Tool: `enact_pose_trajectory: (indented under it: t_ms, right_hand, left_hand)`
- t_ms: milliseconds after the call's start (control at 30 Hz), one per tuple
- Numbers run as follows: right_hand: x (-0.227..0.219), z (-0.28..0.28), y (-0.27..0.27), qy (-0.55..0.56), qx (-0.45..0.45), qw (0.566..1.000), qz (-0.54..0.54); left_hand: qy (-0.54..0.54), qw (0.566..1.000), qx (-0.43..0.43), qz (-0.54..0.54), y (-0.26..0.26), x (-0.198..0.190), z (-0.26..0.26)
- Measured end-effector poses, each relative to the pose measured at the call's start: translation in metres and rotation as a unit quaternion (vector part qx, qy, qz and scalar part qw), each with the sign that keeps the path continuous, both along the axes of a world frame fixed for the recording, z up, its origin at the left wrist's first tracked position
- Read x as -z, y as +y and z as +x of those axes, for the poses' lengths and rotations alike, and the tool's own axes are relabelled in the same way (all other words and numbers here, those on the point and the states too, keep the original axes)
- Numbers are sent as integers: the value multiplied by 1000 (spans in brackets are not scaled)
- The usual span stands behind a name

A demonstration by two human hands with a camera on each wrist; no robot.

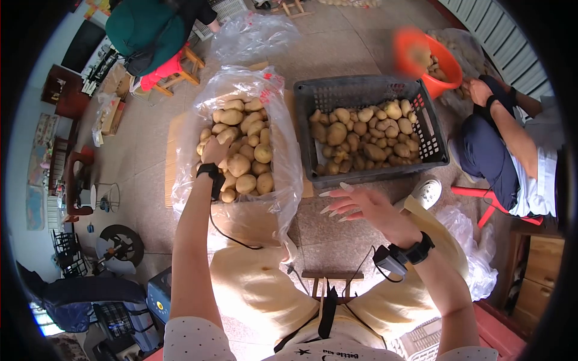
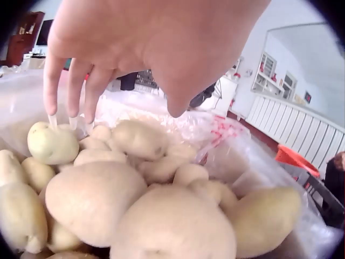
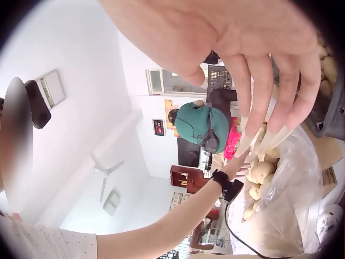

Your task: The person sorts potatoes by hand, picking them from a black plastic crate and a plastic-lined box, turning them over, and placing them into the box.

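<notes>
My left hand [image 1: 215, 151] reaches down over the potatoes [image 1: 245, 183] heaped in a box lined with clear plastic [image 1: 283, 159]. In the left wrist view its fingers [image 2: 78, 89] point down, nails right at a small pale potato [image 2: 53, 144], with the thumb held apart. My right hand [image 1: 376, 212] hovers with its fingers spread and nothing in them, between the box and the near edge of a black crate [image 1: 367, 175] of potatoes. Long nails and loosely straight fingers [image 3: 259, 97] show in the right wrist view.
At the right a seated person [image 1: 512, 132] works beside an orange bucket [image 1: 445, 66] with potatoes in it; a blurred orange shape [image 1: 412, 53] overlaps it. Another person in green [image 1: 146, 33] sits at the back left. A cable [image 1: 232, 240] hangs from my left wrist. Plastic bags [image 1: 466, 253] lie at the right.
</notes>
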State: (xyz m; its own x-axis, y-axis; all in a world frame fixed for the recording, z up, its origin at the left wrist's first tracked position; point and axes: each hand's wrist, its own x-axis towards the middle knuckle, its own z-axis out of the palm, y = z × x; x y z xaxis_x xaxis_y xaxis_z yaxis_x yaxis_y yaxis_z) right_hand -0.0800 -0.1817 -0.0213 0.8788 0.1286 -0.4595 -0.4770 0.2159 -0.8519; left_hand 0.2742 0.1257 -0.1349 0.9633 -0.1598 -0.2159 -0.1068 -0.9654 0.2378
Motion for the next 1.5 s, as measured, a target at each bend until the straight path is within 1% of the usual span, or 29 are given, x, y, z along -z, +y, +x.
enact_pose_trajectory:
  t_ms: [33,67,133,200,267,300,333,400,467,500,567,600,667,767,867,900,933,967,1033,1100,1133,1167,1233,1267,1300,1333,1367,1400,1500]
  right_hand:
    - [1,0,1,0,0,1000,6]
    - [1,0,2,0,-1,1000,13]
    - [3,-1,5,2,-2,1000,17]
    - [8,-1,8,4,-3,1000,20]
    - [16,-2,8,-12,-9,1000,21]
    - [15,-2,7,-5,-1,1000,17]
    - [13,0,7,-15,-4,1000,0]
    - [13,1,4,-24,3,999,-20]
    - [22,0,4,-85,-14,990,-114]
    - [27,0,3,-84,-9,990,-116]
    - [36,-3,2,-168,-2,966,-196]
    - [37,-4,2,-164,-2,967,-197]
    - [38,-5,2,-161,-21,950,-268]
    - [32,-5,-4,-153,-32,949,-273]
    - [50,-3,-12,-169,-23,935,-311]
    - [52,-3,-15,-166,-19,936,-311]
    - [54,-5,-18,-185,-14,913,-362]
    - [53,-7,-21,-203,-11,887,-414]
    - [43,-10,-27,-197,-5,885,-422]
    - [36,-9,-38,-194,-5,882,-429]
    - [36,-11,-48,-202,4,851,-485]
    - [35,-11,-59,-211,12,816,-538]
    - [15,10,-103,-92,-47,892,-440]
    - [13,14,-122,-82,-6,894,-440]
    - [17,24,-143,-95,5,868,-488]
    - [29,31,-172,-124,-21,849,-513]
    - [31,43,-191,-104,-29,857,-504]
    - [47,53,-216,-109,-33,860,-497]
    - [98,82,-270,7,-112,841,-529]
  left_hand:
    - [-27,999,22,-30,1,2,-6]
    - [-25,999,25,-29,0,-2,-14]
    - [-63,992,50,-96,-9,-27,-36]
    - [-78,990,61,-98,-21,-54,-59]
    - [-82,964,151,-204,-37,-83,-87]
    - [-84,949,175,-248,-47,-94,-101]
    - [-76,946,182,-256,-59,-104,-119]
    - [-82,888,227,-391,-83,-127,-160]
    - [-98,884,291,-354,-100,-154,-203]
    - [-95,882,295,-355,-104,-165,-221]
    - [-101,873,364,-307,-110,-182,-249]
    - [-98,873,363,-310,-114,-189,-256]
    - [-100,836,453,-294,-121,-199,-265]
    - [-97,827,474,-286,-133,-199,-279]
    - [-71,823,484,-289,-140,-185,-280]
    - [-95,839,474,-250,-140,-174,-281]
    - [-119,853,462,-213,-139,-165,-281]
    - [-115,851,464,-217,-138,-159,-283]
    - [-104,864,462,-169,-136,-149,-288]
    - [-87,859,468,-190,-139,-153,-292]
    - [-73,853,477,-201,-140,-156,-294]
    - [-60,855,476,-199,-139,-157,-296]
    - [-40,849,487,-204,-139,-163,-296]
    - [-20,840,502,-207,-138,-166,-295]
    - [-18,842,497,-210,-137,-169,-293]
    - [-3,841,502,-205,-136,-172,-292]
    - [12,840,505,-199,-135,-173,-290]
    - [14,844,498,-201,-133,-172,-288]
    - [31,855,480,-193,-126,-167,-281]
